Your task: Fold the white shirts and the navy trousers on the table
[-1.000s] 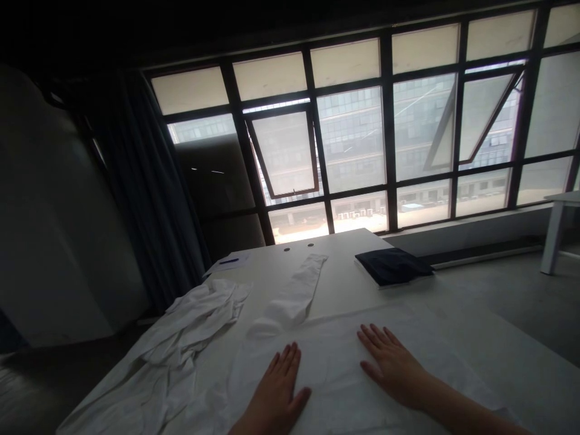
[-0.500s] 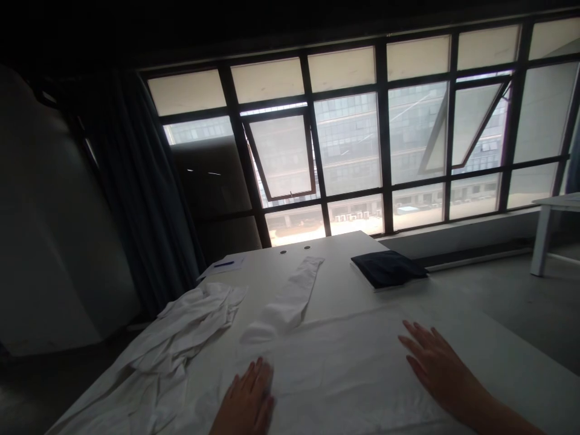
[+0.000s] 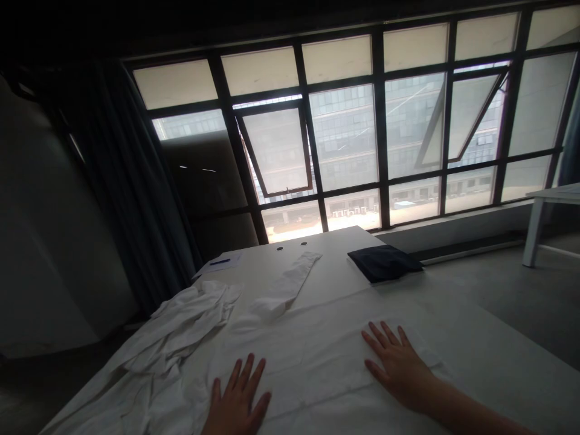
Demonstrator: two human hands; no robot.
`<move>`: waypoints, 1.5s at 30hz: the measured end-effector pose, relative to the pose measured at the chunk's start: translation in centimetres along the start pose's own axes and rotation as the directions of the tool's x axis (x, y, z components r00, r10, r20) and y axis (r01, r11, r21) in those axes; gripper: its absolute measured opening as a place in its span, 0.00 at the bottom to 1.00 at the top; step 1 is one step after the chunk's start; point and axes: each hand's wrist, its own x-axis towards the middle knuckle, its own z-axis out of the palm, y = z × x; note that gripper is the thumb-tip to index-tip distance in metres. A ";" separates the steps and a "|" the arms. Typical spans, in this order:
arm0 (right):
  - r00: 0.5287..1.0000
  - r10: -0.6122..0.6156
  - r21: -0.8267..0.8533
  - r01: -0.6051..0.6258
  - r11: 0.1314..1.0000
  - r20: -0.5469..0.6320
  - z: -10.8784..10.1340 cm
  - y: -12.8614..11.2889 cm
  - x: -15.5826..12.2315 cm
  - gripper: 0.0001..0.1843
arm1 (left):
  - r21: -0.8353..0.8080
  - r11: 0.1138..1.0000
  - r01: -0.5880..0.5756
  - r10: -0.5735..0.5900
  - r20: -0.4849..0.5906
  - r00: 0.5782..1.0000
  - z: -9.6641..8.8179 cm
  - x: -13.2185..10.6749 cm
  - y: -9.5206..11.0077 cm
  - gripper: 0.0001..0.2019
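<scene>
My left hand (image 3: pixel 236 396) and my right hand (image 3: pixel 396 365) both lie flat with spread fingers on a white cloth garment (image 3: pixel 312 356), which is spread over the near part of the table. Neither hand grips anything. Beyond my hands, a long white sleeve (image 3: pixel 283 292) runs towards the far end of the table. To the left of my left hand, a crumpled mass of white fabric (image 3: pixel 181 323) lies in loose folds and hangs towards the table's left edge.
The white table (image 3: pixel 335 241) has two small holes near its far end. On it are a folded dark navy cloth (image 3: pixel 385 263) and a sheet of paper (image 3: pixel 222 263) with a blue pen. Large windows lie beyond, a dark curtain (image 3: pixel 131 169) hangs left, and a white side table (image 3: pixel 550 196) stands right.
Since a second ago, my left hand has shifted left. My right hand went right, then came back to about where it was. The view has tilted slightly; the white garment has barely changed.
</scene>
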 end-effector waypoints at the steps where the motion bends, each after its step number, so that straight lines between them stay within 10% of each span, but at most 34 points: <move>1: 1.000 -0.008 0.004 0.008 1.000 0.000 0.2 -0.4 0.7 0.40 | 0.004 1.000 0.008 -0.008 -0.001 1.000 0.0 0.2 -0.5 0.34; 17: 0.992 -0.046 -0.023 0.049 0.999 0.118 0.2 0.3 12.3 0.39 | -0.047 0.999 -0.008 0.006 -0.058 0.998 -1.6 8.6 -2.8 0.34; 26: 0.998 0.050 -0.093 -0.047 0.995 0.034 -0.2 -0.1 13.8 0.34 | -0.069 0.996 -0.049 0.032 -0.226 0.974 -3.3 11.3 -2.1 0.28; 31: 0.993 0.084 -0.112 -0.093 0.989 -0.081 0.6 -5.2 12.0 0.30 | -0.071 0.991 -0.111 0.086 -0.291 0.953 -2.3 9.2 2.8 0.24; 36: 0.970 -0.236 0.078 0.239 0.968 -0.056 3.2 -12.9 7.9 0.32 | -0.084 0.956 -0.281 0.259 -0.212 0.943 -0.3 5.9 7.8 0.35; 40: 0.955 -0.295 0.126 0.292 0.948 0.004 3.0 -11.7 4.9 0.38 | -0.096 0.930 -0.354 0.339 -0.150 0.929 0.1 3.3 4.5 0.36; 45: 0.979 -0.201 0.053 0.201 0.978 0.009 1.7 -3.1 2.3 0.40 | -0.039 0.973 -0.228 0.218 -0.168 0.961 2.0 0.0 -5.1 0.33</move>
